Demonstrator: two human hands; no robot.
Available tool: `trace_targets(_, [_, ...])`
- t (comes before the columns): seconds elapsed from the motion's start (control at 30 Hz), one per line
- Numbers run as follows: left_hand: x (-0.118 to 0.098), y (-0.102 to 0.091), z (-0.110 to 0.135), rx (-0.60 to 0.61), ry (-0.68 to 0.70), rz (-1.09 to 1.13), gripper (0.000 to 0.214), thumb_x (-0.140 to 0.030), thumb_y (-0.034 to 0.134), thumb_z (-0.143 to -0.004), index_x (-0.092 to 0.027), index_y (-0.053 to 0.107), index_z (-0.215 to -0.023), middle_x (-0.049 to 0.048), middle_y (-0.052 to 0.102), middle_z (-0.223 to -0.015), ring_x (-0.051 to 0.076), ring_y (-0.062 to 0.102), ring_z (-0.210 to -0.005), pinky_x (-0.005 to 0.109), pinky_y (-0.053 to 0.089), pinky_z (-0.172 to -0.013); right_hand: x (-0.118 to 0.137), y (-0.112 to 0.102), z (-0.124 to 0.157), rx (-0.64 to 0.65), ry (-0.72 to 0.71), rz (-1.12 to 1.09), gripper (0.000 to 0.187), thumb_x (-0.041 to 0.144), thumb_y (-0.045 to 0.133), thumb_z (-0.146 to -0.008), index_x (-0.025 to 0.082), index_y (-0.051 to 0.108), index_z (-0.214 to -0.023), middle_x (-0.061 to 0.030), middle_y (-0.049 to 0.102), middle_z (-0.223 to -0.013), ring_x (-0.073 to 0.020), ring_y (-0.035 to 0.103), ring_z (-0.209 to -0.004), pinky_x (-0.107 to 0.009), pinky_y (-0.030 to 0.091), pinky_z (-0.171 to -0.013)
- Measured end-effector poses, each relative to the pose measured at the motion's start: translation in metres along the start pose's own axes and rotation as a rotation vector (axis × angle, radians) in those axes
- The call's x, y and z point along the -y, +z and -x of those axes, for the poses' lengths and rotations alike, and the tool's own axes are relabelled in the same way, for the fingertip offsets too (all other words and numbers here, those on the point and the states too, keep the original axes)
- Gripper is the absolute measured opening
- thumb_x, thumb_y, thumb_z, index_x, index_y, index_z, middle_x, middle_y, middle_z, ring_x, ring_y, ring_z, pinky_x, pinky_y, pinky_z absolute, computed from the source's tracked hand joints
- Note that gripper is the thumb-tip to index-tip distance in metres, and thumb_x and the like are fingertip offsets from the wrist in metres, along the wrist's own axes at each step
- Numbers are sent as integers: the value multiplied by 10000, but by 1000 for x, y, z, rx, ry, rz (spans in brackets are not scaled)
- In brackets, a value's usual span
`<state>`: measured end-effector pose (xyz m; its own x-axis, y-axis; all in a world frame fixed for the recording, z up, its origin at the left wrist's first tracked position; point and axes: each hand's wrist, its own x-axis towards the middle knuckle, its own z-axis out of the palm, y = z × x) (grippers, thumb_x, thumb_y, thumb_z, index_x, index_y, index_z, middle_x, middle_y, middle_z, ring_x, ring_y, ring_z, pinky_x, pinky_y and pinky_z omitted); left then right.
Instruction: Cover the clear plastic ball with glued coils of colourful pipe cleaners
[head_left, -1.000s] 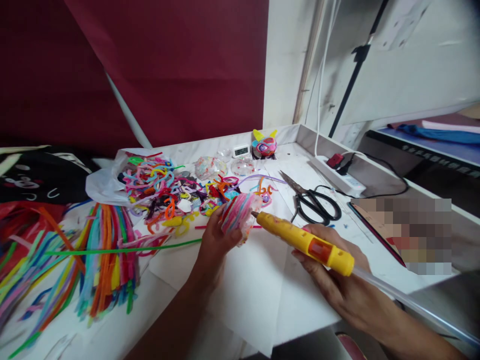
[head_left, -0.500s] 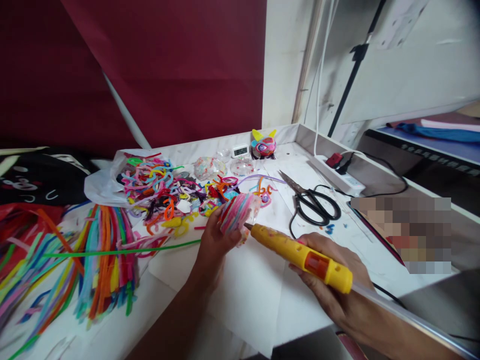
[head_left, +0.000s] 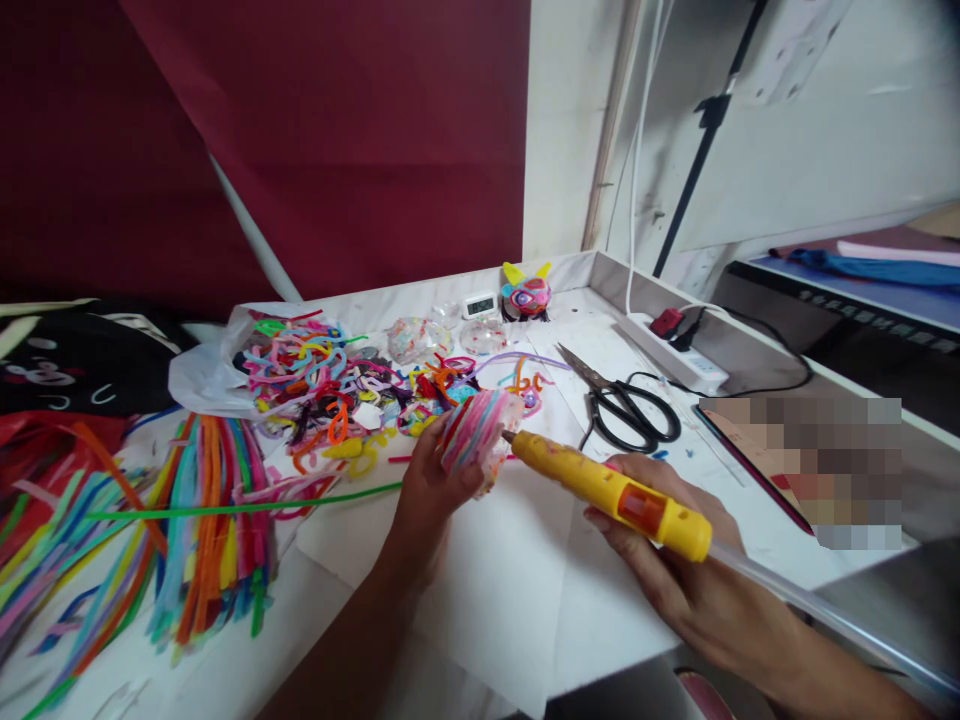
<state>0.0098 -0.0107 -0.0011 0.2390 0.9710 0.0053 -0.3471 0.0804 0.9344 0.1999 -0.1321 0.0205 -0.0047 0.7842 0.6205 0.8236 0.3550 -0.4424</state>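
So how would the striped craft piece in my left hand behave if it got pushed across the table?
The striped craft piece would probably rock or roll, given its rounded side. Its translucent edge looks thin, so it may be light and somewhat fragile.

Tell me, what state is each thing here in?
Left hand: closed around striped piece.
Striped piece: held.
Right hand: gripping yellow glue gun.
Yellow glue gun: tip at striped piece; contact unclear.
Glue stick: inserted, protruding behind.
Scissors: lying flat, seemingly closed.
Power strip: plugs inserted.
Plastic bag: open, pipe cleaners spilling out.
Eared figure: upright.
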Motion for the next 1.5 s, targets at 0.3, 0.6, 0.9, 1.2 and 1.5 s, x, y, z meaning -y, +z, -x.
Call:
trace_targets(0.3, [-1,0,1,-3,5,-20,732,-391,861,-561,-243,577,-1220,132,651,-1261,370,598,-1171,453,536,-867,3,-1,-3,-12,30,-17,222,225,517,-908,229,497,-1130,-49,653,-906,-191,649,-737,-311,552,-638])
trace_targets(0.6, [-6,1,2,2,28,-38,762,-366,875,-545,-241,574,-1234,125,628,-1295,349,605,-1156,413,552,-844,3,1,-2,-30,36,-19,239,223,541,-898,210,508,-1134,-60,651,-925,-193,647,-766,-308,549,-666])
trace_targets(0.9, [-7,1,4,-13,44,-69,787,-356,886,-528,-255,565,-1239,114,640,-1270,340,624,-1127,379,564,-814,4,1,-1,-41,94,-49,222,228,537,-912,214,520,-1133,-54,645,-913,-178,652,-764,-281,535,-655])
trace_targets(1.2, [-9,3,6,-19,110,-121,768,-380,872,-553,-250,552,-1239,108,649,-1269,304,643,-1113,362,560,-857,-1,3,6,-169,319,-303,200,298,632,-879,261,637,-1075,-53,675,-983,-217,671,-861,-286,544,-674])
trace_targets(1.5, [-9,-10,-10,-101,212,-153,750,-347,876,-540,-239,553,-1208,68,689,-1110,212,680,-861,286,576,-649,-27,-9,-5,268,844,-786,446,559,735,-737,150,624,-596,-29,561,-513,-87,420,-444,-238,286,-410])
